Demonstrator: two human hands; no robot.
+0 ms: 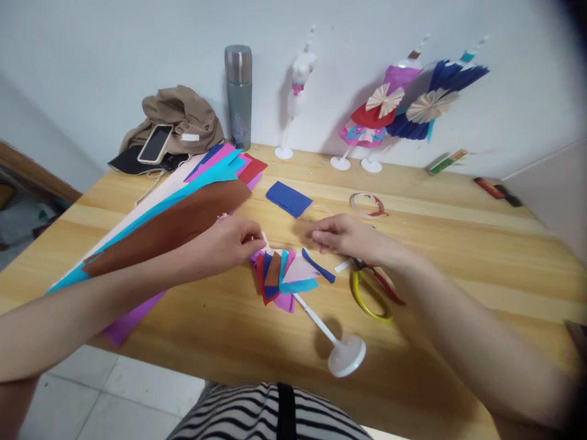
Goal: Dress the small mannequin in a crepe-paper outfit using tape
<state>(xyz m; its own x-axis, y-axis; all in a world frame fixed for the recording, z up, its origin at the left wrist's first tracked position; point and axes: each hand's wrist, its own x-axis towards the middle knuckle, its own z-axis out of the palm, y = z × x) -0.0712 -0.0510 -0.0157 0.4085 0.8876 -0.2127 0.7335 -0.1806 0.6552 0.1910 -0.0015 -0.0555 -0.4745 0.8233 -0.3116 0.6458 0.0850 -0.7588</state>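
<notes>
Single view, head-worn. The camera looks from above the wearer's striped clothing (247,418), over the near edge of the bench (440,238), facing forward and down. The left hand (238,238) and right hand (342,235) sit near mid-frame, close to the lens; forearms (105,299) enter from either side. The wall (174,43) fills the top; floor (132,388) shows lower left.

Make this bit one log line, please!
left hand: at white figure, grip unclear | right hand: near figure, grip unclear | white figure: not upright, coloured strips around it | blue paper: beyond hands
</notes>
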